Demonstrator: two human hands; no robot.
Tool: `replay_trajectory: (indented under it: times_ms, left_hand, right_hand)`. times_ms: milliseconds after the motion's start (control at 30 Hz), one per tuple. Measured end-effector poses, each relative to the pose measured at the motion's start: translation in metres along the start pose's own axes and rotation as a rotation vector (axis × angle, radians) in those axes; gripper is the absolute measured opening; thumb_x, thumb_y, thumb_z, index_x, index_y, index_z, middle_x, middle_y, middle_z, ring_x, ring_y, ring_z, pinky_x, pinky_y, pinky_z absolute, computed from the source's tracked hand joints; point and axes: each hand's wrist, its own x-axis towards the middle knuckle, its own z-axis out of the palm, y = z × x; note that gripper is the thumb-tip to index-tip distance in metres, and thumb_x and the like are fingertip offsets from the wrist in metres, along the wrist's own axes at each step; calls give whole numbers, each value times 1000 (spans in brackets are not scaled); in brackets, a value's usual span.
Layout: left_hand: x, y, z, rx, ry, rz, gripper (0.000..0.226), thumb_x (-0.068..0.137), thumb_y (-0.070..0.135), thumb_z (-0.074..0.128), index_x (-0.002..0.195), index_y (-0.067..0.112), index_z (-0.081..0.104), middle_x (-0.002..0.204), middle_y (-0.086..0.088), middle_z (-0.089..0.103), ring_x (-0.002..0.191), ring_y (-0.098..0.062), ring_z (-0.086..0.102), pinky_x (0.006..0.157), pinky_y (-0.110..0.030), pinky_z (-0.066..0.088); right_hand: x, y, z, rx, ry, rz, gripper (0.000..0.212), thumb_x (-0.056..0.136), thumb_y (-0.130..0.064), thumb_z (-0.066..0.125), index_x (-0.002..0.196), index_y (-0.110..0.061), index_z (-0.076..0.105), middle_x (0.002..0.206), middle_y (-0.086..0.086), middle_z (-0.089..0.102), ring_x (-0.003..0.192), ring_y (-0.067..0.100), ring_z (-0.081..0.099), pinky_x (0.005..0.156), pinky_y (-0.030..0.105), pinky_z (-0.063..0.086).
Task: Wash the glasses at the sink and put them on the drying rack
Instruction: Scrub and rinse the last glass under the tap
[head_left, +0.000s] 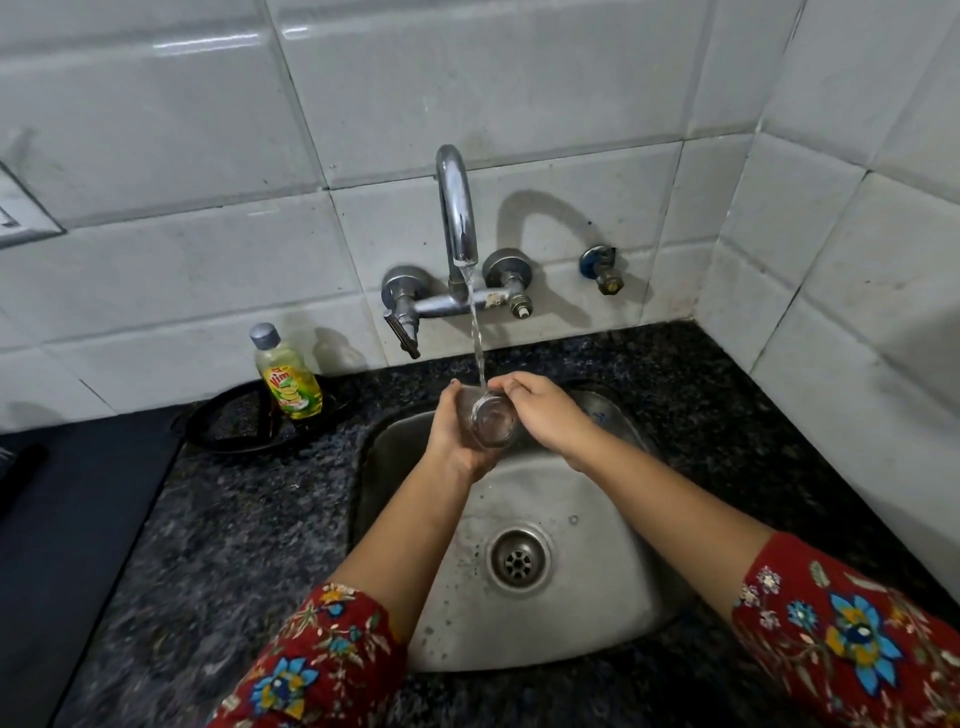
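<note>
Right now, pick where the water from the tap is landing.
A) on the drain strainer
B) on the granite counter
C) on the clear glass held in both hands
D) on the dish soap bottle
C: the stream from the chrome tap falls onto the clear glass, which the left hand and right hand hold over the steel sink.

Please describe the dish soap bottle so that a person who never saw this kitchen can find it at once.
Start at the steel sink in the dark stone counter and look left of the tap, along the white tiled wall. There, by a black round tray, stands the dish soap bottle. It is the only bottle: clear, yellow-green liquid, grey cap.
</note>
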Motion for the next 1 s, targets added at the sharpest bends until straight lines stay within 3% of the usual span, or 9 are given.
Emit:
replay_trajectory:
  times_ms: [167,233,333,467,533,633,700,900,1000]
  left_hand:
    - [0,-2,8,113,36,78,45,94,48,46,84,7,61,60,-12,68,54,-24,67,61,-35,50]
    - [-1,-2,10,125,28,106,45,97,44,44,76,7,57,48,-11,64,51,-24,64,65,-33,47]
    - [5,3,4,67,23,134,40,97,41,43,76,9,58,47,-10,63,67,-22,56,71,-31,46]
    - [13,18,-8,92,88,239,33,99,34,43,80,12,59,50,-4,63,57,-17,61,45,-21,50]
    - [15,18,-8,140,90,264,30,98,31,46,76,13,57,47,-1,61,50,-15,60,42,-20,49]
    - [11,13,-12,166,-12,240,25,88,33,58,76,11,61,62,-6,66,67,-23,61,65,-30,50]
    - [9,9,-15,178,-55,262,21,76,31,66,78,10,64,70,-6,66,67,-22,62,67,-29,54]
    - [16,-8,-2,372,114,353,22,66,14,77,83,5,65,70,-10,69,61,-22,64,63,-30,55]
    - [11,5,-8,261,-164,216,11,72,22,66,67,11,65,65,-2,65,64,-17,61,68,-28,53]
  right_hand:
    - [-6,1,-8,-92,-132,30,49,88,-21,54,136,-16,46,130,7,57,117,21,55,99,32,44]
    - [-9,-2,-2,-489,-167,-33,65,77,-18,67,136,-13,39,129,9,52,116,26,54,93,33,45]
    - [-7,-16,25,-1026,25,-165,54,82,-10,63,130,-9,38,128,15,47,114,34,52,85,42,49]
    - [13,-34,47,-1126,78,-198,36,85,-9,59,121,-6,51,120,12,59,109,29,60,81,36,52]
    - [16,-40,36,-1003,-21,-66,33,74,-20,69,105,-9,63,99,7,67,93,22,67,72,31,55]
    - [15,-29,12,-282,-292,252,14,70,-17,74,76,-7,66,58,3,67,49,12,65,49,23,56]
    - [11,-14,0,109,-419,392,7,79,-11,70,76,-6,66,58,6,66,48,12,64,53,22,56]
    - [1,5,16,-606,-33,101,17,71,-17,70,86,-13,65,77,4,68,70,17,68,60,25,52]
    - [0,2,-3,30,-437,357,8,77,-11,67,84,-7,66,67,4,69,57,12,65,57,21,54]
